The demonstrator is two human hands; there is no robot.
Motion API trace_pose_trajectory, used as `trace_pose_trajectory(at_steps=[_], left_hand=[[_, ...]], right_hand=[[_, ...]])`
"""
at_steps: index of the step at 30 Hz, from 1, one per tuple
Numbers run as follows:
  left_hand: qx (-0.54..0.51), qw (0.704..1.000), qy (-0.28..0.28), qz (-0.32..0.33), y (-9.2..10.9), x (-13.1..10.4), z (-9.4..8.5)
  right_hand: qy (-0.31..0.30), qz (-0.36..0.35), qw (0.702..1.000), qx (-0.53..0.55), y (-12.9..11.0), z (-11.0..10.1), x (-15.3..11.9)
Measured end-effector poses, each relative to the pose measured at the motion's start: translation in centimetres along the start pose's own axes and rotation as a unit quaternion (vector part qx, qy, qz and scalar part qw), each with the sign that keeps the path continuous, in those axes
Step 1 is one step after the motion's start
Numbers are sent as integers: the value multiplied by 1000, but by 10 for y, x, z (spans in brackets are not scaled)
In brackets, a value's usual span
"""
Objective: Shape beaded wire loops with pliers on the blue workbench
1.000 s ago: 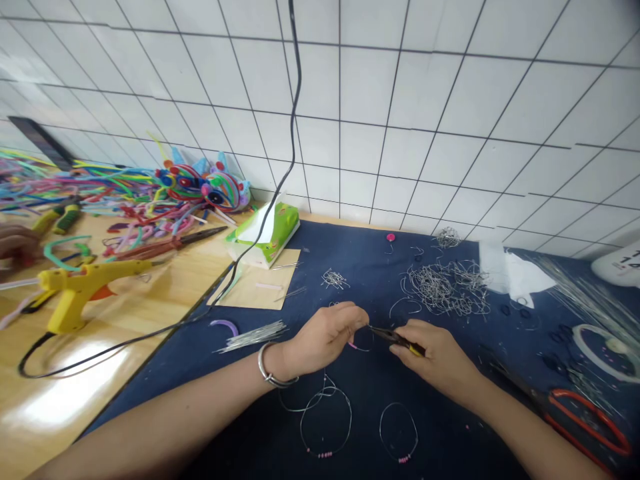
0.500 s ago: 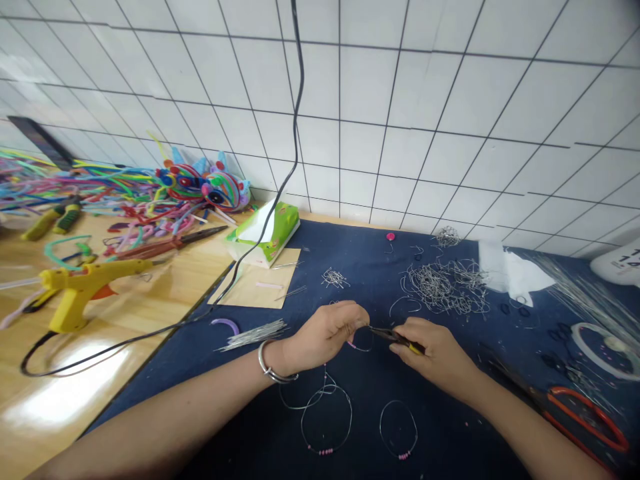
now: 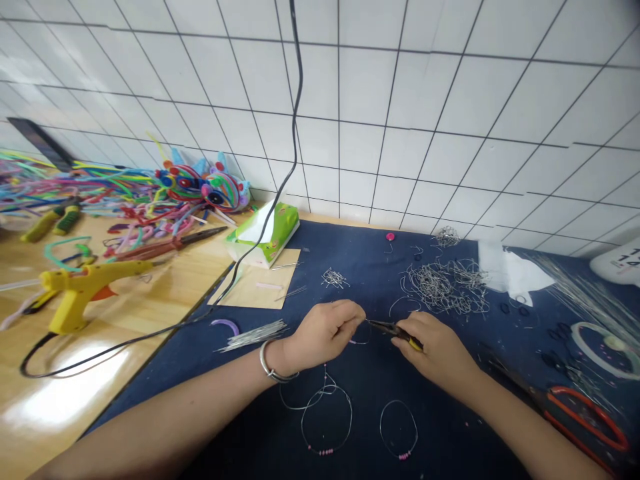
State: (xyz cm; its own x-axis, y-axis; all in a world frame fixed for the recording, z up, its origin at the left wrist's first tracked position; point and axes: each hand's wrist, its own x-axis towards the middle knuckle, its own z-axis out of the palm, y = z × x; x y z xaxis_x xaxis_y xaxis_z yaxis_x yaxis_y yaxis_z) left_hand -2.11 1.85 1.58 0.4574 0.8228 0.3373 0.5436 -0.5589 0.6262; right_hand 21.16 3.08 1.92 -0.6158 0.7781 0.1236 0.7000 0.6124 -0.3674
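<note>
Closest in, two finished-looking bead rings lie on the dark blue cloth, the bigger ring (image 3: 326, 452) and the smaller ring (image 3: 404, 457), probably parked there so they're out from under the fingers. Just past them, the wire loop (image 3: 359, 343) with its few pink beads hangs below the left hand (image 3: 327, 333), whose fingertips are pinched together on it, I'd guess to keep that thin wire steady. The right hand (image 3: 436, 343) is wrapped round the handles of the pliers (image 3: 393, 329), nose pointing at the pinch; can't tell if the tips actually bite the wire, too tiny. Pose-wise, both forearms angle in from the bottom corners, left one knuckles-up, and the hands nearly meet mid-desk. Farther back there's a straight wire bundle (image 3: 255, 335), then a wire tangle (image 3: 447, 287), likely within reach as stock, and the tissue pack (image 3: 280, 233).
</note>
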Motion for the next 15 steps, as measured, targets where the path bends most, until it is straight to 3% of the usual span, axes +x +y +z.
trace_pose_trajectory(at_steps=[8,15], left_hand=[[81,997,16,4,-1,-3,9],[92,996,20,5,0,-6,18]], right_hand=[[72,-19,977,-198,-15,-2,-3],[82,-22,953,-291,-30,-8,-6]])
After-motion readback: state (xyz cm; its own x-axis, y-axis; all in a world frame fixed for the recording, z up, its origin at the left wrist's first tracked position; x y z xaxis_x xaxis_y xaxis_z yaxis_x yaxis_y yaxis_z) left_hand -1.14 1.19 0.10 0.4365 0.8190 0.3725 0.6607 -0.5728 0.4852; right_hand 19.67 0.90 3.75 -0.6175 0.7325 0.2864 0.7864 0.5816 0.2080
